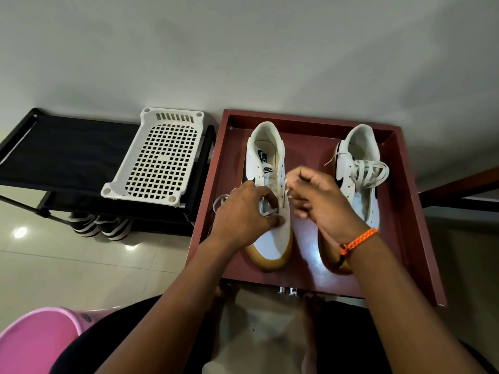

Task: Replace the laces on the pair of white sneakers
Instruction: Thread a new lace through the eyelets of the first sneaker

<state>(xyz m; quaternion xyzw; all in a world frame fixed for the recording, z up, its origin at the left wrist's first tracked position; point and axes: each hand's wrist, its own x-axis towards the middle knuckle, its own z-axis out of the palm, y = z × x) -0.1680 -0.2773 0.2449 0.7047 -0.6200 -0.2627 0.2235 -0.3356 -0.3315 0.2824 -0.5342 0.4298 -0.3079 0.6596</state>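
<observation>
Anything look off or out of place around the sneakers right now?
Only mid-job mess. The right sneaker carries a loose, bunched tangle of lace, not threaded in neat rows. Another lace end trails off the left sneaker beside the left hand. No damage visible.

A single view is given, taken from a wide-angle camera worn on the head and aimed forward and steeply down. The dark red wooden tray (410, 201) is seen from above at close range, just right of centre, its far edge against the pale wall. The forearms are seen entering from the near edge, with the left hand (243, 211) and right hand (321, 201) met near the middle of the picture. Straight lines are bent toward the edges by the lens. At far left the black fabric rack (67, 155) is taken in, and the pink plastic tub (35, 344) at the near left corner. No second view is supplied.
</observation>
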